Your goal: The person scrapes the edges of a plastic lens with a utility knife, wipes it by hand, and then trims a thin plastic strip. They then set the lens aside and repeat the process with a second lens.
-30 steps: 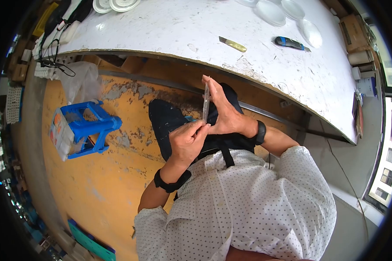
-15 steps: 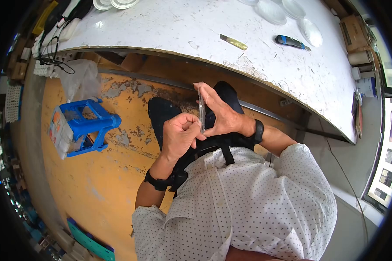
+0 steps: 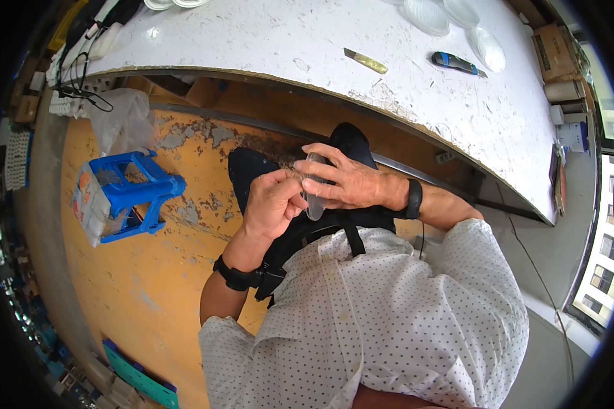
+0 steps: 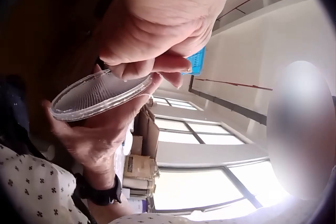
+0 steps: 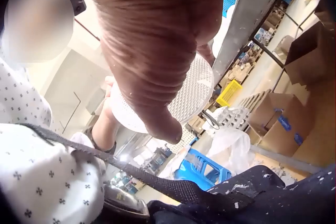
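Note:
Held over the lap is a clear round plastic disc (image 3: 315, 206) with a ridged face. My right hand (image 3: 355, 183) grips it, thumb and fingers spread around the rim. In the left wrist view the disc (image 4: 100, 95) is tilted, its raised rim resting in the right hand (image 4: 100, 134). My left hand (image 3: 269, 208) has its fingers curled and pinches at the disc's near edge; its fingertips overlap the rim in the left wrist view. From the right wrist, the right hand (image 5: 152, 56) covers the middle of the disc (image 5: 198, 85).
On the white table (image 3: 252, 41) lie a snap-off blade knife (image 3: 366, 60), a blue-black utility knife (image 3: 457, 63) and several similar clear discs (image 3: 426, 17). A blue stool (image 3: 133, 198) stands on the floor at left, near a plastic bag (image 3: 121, 123). Black cables (image 3: 82, 85) hang off the table's left end.
The disc has turned from edge-on to show more of its face. My right fingers have come round over it, and the left hand has shifted a little left and up.

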Available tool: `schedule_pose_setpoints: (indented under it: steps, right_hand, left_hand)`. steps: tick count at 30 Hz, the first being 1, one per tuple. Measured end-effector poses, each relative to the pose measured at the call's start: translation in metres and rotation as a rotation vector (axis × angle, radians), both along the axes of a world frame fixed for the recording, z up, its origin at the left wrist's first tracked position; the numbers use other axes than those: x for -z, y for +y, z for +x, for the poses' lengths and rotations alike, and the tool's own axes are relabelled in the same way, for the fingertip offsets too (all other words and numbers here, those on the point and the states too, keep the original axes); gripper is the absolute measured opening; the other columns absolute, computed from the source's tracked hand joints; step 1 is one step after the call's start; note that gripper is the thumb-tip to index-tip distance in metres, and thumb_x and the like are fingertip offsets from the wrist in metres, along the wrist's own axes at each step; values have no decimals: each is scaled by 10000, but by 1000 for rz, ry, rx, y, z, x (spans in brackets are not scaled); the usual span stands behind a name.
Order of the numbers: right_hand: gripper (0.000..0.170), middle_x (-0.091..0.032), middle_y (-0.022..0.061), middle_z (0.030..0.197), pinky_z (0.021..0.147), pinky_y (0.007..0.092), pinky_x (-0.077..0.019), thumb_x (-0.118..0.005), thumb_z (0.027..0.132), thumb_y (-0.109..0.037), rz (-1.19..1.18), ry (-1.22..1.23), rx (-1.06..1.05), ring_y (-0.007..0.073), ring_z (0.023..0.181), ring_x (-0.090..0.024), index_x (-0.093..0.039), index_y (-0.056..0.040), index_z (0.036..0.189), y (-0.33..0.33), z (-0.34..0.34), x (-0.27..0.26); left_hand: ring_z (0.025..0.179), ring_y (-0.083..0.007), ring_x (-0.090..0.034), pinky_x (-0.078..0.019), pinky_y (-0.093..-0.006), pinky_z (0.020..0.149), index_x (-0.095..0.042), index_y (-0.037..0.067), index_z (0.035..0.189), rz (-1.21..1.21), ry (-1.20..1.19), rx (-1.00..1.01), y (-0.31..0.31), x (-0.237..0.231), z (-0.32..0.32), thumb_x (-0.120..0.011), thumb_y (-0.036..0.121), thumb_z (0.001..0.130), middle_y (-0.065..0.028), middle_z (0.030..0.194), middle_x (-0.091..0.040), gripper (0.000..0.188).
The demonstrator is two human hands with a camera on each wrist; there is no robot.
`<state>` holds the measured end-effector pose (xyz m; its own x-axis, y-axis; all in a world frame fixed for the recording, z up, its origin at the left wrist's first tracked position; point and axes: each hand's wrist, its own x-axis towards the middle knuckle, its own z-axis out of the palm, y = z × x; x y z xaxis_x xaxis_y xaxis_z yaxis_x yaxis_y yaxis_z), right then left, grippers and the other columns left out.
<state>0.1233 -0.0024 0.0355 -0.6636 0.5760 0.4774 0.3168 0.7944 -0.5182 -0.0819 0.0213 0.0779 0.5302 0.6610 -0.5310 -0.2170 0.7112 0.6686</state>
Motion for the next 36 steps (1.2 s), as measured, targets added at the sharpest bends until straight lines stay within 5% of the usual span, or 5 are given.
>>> schedule_pose_setpoints:
  steps: [12, 16, 21, 29, 36]
  right_hand:
    - [964, -332, 151, 1378, 976, 464, -409, -810, 580, -82, 155, 75, 113, 375, 1229, -385, -318, -263, 1388, 13, 8, 7]
    - [1027, -272, 194, 1418, 1000, 473, -387, -823, 569, -94, 129, 80, 61, 420, 1278, -325, -263, -240, 1417, 14, 4, 10]
    - [1276, -70, 289, 1454, 1049, 511, -305, -883, 495, -207, -177, 142, 307, 477, 1341, -164, -57, -137, 1466, 1, -3, -7]
    - [1272, -149, 262, 1443, 1077, 456, -281, -873, 554, -229, -253, 244, 394, 425, 1338, -206, 2, -70, 1464, 6, -12, 2]
    - [1261, -179, 246, 1440, 1070, 449, -295, -867, 552, -199, -299, 282, 327, 414, 1336, -223, -7, -71, 1466, 4, -15, 2]
  left_hand:
    - [599, -81, -624, -487, -187, 500, -629, -46, 884, 597, 119, 68, -14, 10, -11, -614, 27, 835, -104, 699, -659, 89]
    - [600, -66, -599, -515, -202, 539, -630, -39, 918, 794, 357, 182, -20, 9, -2, -679, -28, 781, -63, 749, -660, 146]
    - [584, -72, -602, -502, -198, 518, -660, -58, 850, 1010, 567, -140, -27, 5, 13, -667, -46, 785, -75, 735, -662, 66]
    - [511, -14, -481, -392, -165, 473, -673, -27, 886, 841, 508, -246, -31, 12, 18, -707, 9, 756, -45, 659, -639, 139]
    - [572, -68, -630, -447, -150, 435, -655, -38, 901, 798, 499, -1, -19, -14, 10, -623, 17, 825, -58, 674, -659, 99]
